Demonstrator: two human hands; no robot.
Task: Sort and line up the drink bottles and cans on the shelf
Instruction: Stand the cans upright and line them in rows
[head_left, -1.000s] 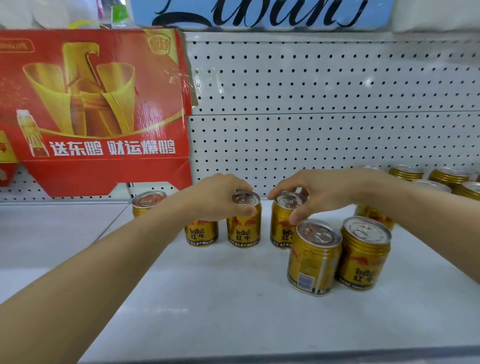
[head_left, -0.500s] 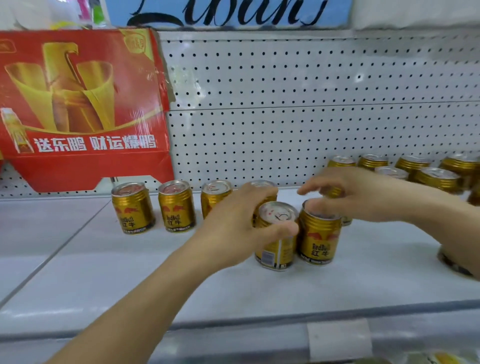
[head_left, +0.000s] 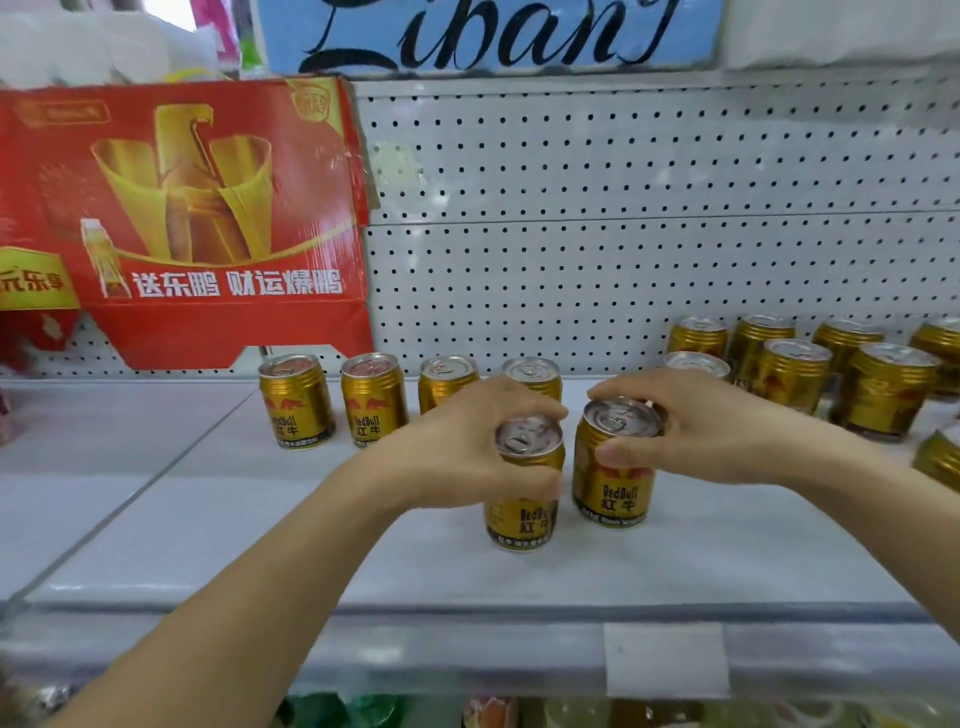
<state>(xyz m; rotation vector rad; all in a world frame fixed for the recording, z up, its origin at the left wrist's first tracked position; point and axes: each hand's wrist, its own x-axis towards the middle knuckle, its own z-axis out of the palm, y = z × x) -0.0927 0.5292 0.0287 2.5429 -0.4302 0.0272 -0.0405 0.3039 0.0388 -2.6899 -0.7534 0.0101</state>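
Back row started: four cans (head_left: 371, 399) stand upright side by side against the pegboard (head_left: 623, 234), labels forward. Left hand (head_left: 467, 447) grips one can (head_left: 522, 488) around its rim; right hand (head_left: 691, 431) grips a second can (head_left: 615, 462) likewise. Both stand mid-shelf (head_left: 260, 545), just beside each other, not yet in line. Loose cluster of cans (head_left: 841, 374) at right remains unsorted. Judged under halfway.
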